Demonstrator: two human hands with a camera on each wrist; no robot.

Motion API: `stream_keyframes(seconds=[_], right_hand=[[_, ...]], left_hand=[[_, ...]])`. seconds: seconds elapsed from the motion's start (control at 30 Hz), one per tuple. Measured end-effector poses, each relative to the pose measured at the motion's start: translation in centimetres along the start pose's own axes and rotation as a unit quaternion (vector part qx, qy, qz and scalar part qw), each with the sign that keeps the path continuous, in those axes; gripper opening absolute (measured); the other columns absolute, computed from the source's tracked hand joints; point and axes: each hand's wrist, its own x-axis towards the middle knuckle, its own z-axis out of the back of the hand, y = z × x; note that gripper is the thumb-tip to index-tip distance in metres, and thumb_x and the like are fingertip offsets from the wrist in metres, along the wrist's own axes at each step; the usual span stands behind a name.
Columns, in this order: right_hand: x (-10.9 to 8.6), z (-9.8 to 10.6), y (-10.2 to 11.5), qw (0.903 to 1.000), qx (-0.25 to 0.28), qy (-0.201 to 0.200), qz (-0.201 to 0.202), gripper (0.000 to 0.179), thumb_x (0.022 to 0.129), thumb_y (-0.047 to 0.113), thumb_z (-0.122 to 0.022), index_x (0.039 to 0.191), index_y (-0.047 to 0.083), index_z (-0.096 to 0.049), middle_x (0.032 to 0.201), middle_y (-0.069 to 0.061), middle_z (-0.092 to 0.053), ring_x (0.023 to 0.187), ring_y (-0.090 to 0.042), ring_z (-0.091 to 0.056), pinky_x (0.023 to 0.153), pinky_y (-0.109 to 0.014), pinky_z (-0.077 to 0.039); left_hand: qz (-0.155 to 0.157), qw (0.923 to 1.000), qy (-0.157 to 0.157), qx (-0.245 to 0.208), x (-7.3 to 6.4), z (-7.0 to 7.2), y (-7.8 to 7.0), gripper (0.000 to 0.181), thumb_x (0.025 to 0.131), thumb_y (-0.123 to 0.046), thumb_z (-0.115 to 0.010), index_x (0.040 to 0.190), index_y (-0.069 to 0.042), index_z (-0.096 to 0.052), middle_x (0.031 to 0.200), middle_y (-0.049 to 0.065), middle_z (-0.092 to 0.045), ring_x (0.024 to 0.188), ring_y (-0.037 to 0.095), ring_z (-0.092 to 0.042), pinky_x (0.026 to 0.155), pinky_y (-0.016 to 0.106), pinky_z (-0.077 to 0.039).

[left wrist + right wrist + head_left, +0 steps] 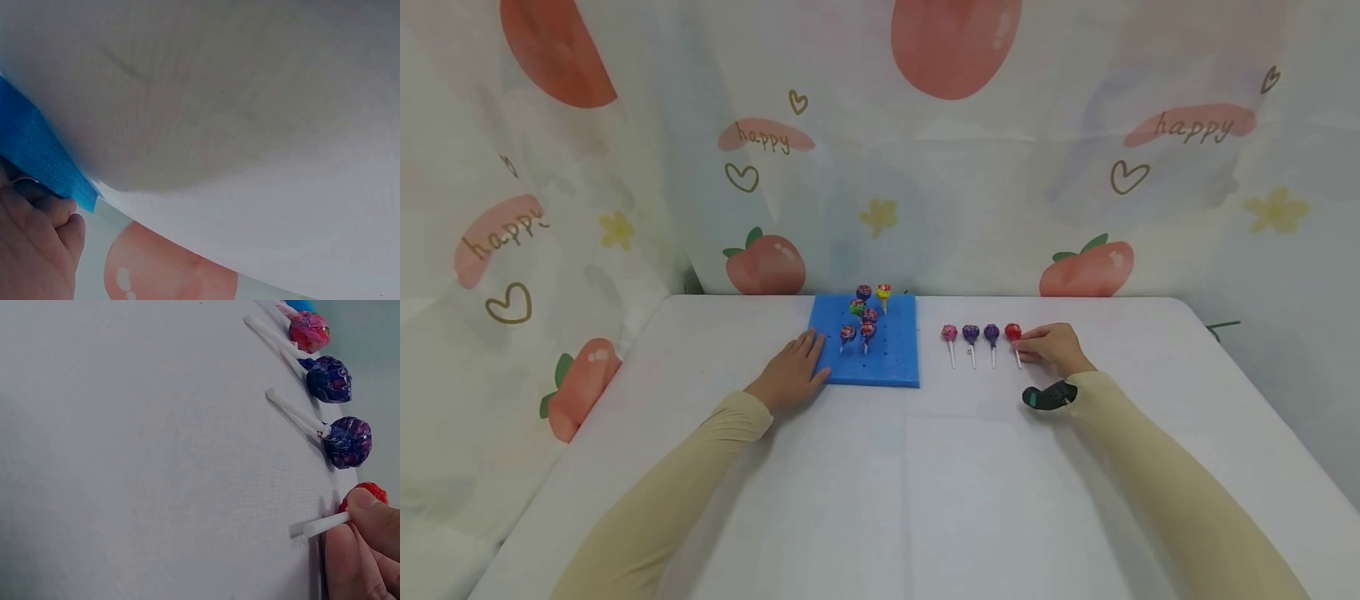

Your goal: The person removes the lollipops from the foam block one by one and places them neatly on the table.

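A blue foam board [891, 362] with small holes lies on the table, and several wrapped lollipops [868, 315] stand in it. My left hand [790, 369] rests on the board's left edge, and the left wrist view shows its fingers against the blue side [47, 162]. To the right of the board, my right hand [1056, 346] pinches a red lollipop [1012, 332] between thumb and fingers near its head. Beside it lie a dark purple lollipop [349, 442], another purple one [329, 380] and a pink one [309, 332], in a row with sticks toward me.
The white table [865, 500] reaches back to a curtain [955, 192] printed with peaches, hearts and the word happy. A dark device [1049, 396] is strapped at my right wrist, below the hand.
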Motion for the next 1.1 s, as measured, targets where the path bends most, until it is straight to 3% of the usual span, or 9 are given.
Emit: stream_keyframes(seconds=[0.17, 0.47, 0.73, 0.9, 1.1], right_hand=[[0.06, -0.04, 0.16, 0.9994, -0.031, -0.009, -0.013, 0.044, 0.087, 0.016, -0.067, 0.122, -0.008, -0.055, 0.117, -0.023, -0.058, 0.058, 0.001, -0.061, 0.061, -0.011, -0.051], [0.37, 0.01, 0.18, 0.9987, -0.040, -0.019, -0.023, 0.043, 0.085, 0.018, -0.069, 0.118, -0.006, -0.057, 0.110, -0.018, -0.058, 0.058, -0.001, -0.061, 0.060, -0.011, -0.050], [0.28, 0.13, 0.09, 0.9973, -0.072, -0.006, -0.011, 0.042, 0.086, 0.022, -0.068, 0.118, -0.005, -0.058, 0.106, -0.016, -0.060, 0.064, -0.004, -0.060, 0.065, -0.012, -0.047], [0.16, 0.25, 0.19, 0.9967, -0.081, 0.001, 0.002, 0.042, 0.085, 0.021, -0.070, 0.116, -0.005, -0.060, 0.100, -0.012, -0.060, 0.069, -0.008, -0.054, 0.063, -0.015, -0.045], [-0.13, 0.30, 0.42, 0.9956, -0.092, 0.012, 0.013, 0.040, 0.086, 0.019, -0.067, 0.118, -0.005, -0.060, 0.110, -0.018, -0.060, 0.075, -0.011, -0.055, 0.070, -0.019, -0.043]], left_hand=[[0.001, 1.0000, 0.002, -0.005, 0.11, -0.10, 0.00, 0.068, 0.100, -0.041, -0.035, 0.149, 0.002, -0.016, 0.156, 0.022, -0.013, 0.146, 0.035, -0.012, 0.119, 0.044, -0.016], [-0.012, 0.9993, -0.012, -0.033, -0.09, -0.07, 0.14, 0.070, 0.099, -0.043, -0.035, 0.148, 0.004, -0.018, 0.155, 0.024, -0.015, 0.146, 0.036, -0.013, 0.119, 0.046, -0.015], [-0.002, 1.0000, 0.000, 0.005, 0.25, -0.26, 0.11, 0.068, 0.099, -0.041, -0.035, 0.148, 0.003, -0.017, 0.156, 0.022, -0.013, 0.146, 0.035, -0.013, 0.119, 0.044, -0.017], [-0.003, 1.0000, 0.001, 0.003, 0.12, -0.10, 0.02, 0.069, 0.099, -0.042, -0.035, 0.148, 0.002, -0.017, 0.156, 0.022, -0.014, 0.146, 0.035, -0.014, 0.119, 0.044, -0.018], [-0.005, 1.0000, -0.002, 0.001, 0.06, -0.06, 0.02, 0.069, 0.099, -0.041, -0.036, 0.148, 0.003, -0.018, 0.156, 0.023, -0.015, 0.145, 0.035, -0.015, 0.119, 0.045, -0.019]])
